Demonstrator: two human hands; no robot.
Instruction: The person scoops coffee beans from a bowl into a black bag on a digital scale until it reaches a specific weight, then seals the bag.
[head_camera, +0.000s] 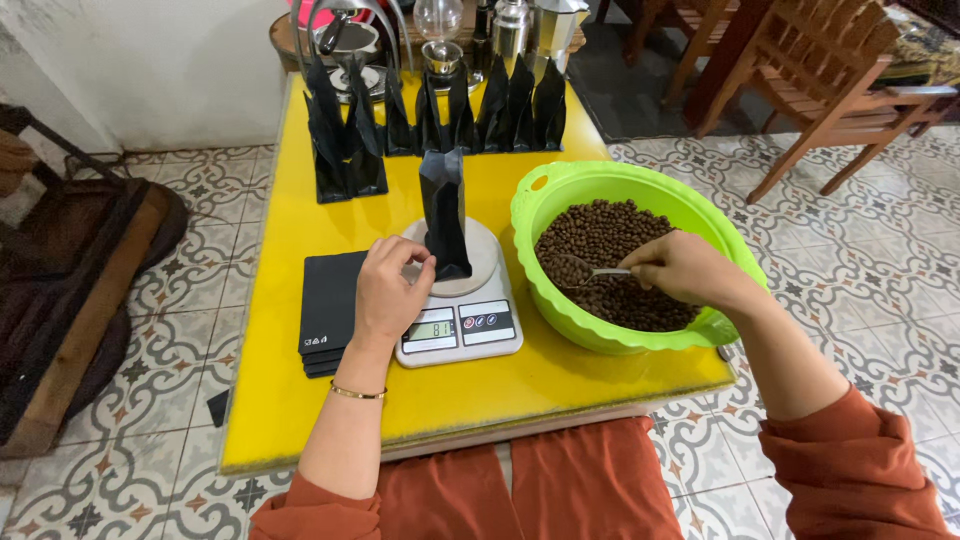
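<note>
A black upright pouch (443, 211) stands on the round platform of a white kitchen scale (459, 318). My left hand (388, 290) rests against the pouch's lower left side, pinching it with fingertips. My right hand (683, 268) holds a metal spoon (590, 271) dipped into brown coffee beans (611, 262) inside a lime green plastic bowl (560, 188). The bowl sits to the right of the scale on the yellow table (290, 400).
A flat stack of black pouches (330, 312) lies left of the scale. Several standing black pouches (440, 115) line the table's far side, with metal and glass coffee gear behind them. Wooden chairs (820, 90) stand at the upper right on patterned tile floor.
</note>
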